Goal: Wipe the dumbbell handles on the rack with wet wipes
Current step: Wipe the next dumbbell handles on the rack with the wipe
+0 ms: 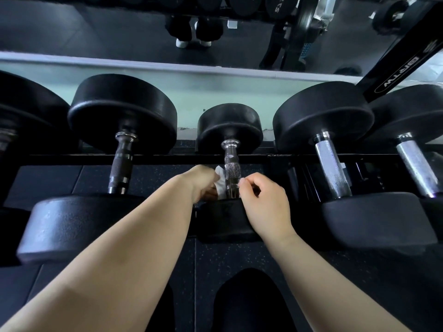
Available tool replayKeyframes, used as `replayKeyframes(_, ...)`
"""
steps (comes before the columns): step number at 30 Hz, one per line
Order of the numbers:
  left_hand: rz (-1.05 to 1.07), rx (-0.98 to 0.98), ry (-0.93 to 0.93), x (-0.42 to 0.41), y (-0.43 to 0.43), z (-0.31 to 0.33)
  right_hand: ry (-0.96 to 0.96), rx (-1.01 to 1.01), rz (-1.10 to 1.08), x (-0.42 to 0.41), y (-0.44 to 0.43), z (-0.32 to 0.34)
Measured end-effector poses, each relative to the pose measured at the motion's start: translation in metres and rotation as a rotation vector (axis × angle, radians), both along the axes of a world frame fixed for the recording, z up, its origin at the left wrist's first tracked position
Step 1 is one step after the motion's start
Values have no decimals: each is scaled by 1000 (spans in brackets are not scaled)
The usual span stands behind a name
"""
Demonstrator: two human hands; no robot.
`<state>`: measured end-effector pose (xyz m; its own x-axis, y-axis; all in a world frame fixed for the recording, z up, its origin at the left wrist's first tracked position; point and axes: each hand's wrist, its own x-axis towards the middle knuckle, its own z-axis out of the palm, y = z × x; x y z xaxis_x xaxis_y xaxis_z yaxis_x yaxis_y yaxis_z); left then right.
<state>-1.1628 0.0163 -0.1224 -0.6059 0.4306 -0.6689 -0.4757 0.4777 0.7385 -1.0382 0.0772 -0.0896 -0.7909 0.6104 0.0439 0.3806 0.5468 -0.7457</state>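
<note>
The task looks to be partway: the left hand (203,180) clutches a crumpled white wet wipe (220,179) against the nine o'clock side of the smallest dumbbell's knurled chrome handle (232,172), mid-rack. The right hand (263,202) pinches narrowly at three o'clock, on what cannot be told. Whether the neighbouring handles between matte black rubber heads (122,111) are wiped is unclear.

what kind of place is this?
Most likely a gym's free-weight area: black dumbbells lined up on a rack, a wall mirror behind, speckled rubber floor. Left hand holds a wipe.
</note>
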Motion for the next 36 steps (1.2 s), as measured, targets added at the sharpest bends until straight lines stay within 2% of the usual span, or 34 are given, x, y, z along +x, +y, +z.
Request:
replayKeyframes(5, 189, 190, 12, -2, 7, 6, 12, 23, 4, 0, 1, -1)
replayKeyframes(11, -13, -81, 148, 4, -5, 22, 34, 31, -10, 2, 1, 1)
replayKeyframes(14, -36, -65, 298, 3, -15, 42, 83, -20, -17, 2, 3, 1)
replayKeyframes(16, 6, 40, 382, 6, -26, 62, 108, -63, -15, 0, 3, 3)
replayKeyframes(19, 36, 238, 454, 15, -52, 93, 172, -265, 36, -9, -2, 22)
replayKeyframes(21, 53, 285, 518, 22, -72, 106, 168, -522, 207, -20, -8, 39)
replayKeyframes(23, 74, 250, 667, 26, -92, 111, 134, -796, 410, -33, -15, 48)
replayKeyframes(25, 98, 146, 868, 29, -113, 112, 94, -895, 470, -45, -25, 50)
replayKeyframes(27, 143, 81, 995, 33, -137, 106, 65, -842, 417, -58, -33, 46)
replayKeyframes(29, 211, -6, 1087, 38, -163, 91, 37, -706, 335, -71, -39, 41)
replayKeyframes(32, 245, -94, 1241, 42, -189, 68, 34, -458, 262, -90, -49, 38)
replayKeyframes(36, 233, -107, 1315, 37, -195, 54, 133, -14, 327, -122, -77, 39)
